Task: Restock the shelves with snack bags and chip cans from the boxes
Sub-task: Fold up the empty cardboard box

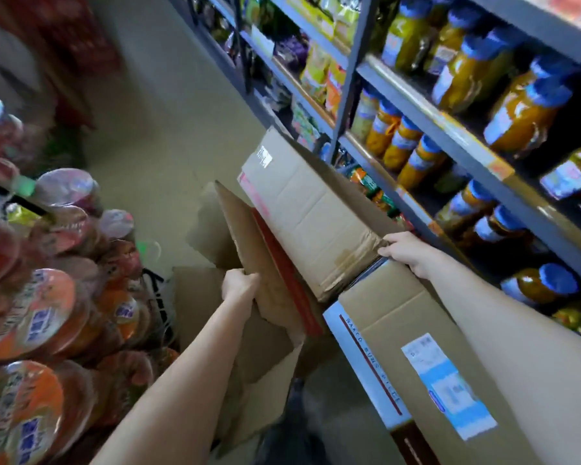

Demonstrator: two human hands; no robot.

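Both arms reach forward, left hand (240,285) and right hand (405,251) fingers curled, gripping.

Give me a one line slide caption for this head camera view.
Both hands, left hand and right hand, grip the flaps of a cardboard box beside shelves of jars.

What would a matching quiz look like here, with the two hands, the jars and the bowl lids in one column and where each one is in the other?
Things:
1. left hand
2. right hand
3. jars
4. bowl lids

Places:
A. on the shelves at right
B. gripping the edge of a flap
C. stacked at left
D. on the corner of the tilted box

Pairs: 1-B, 2-D, 3-A, 4-C
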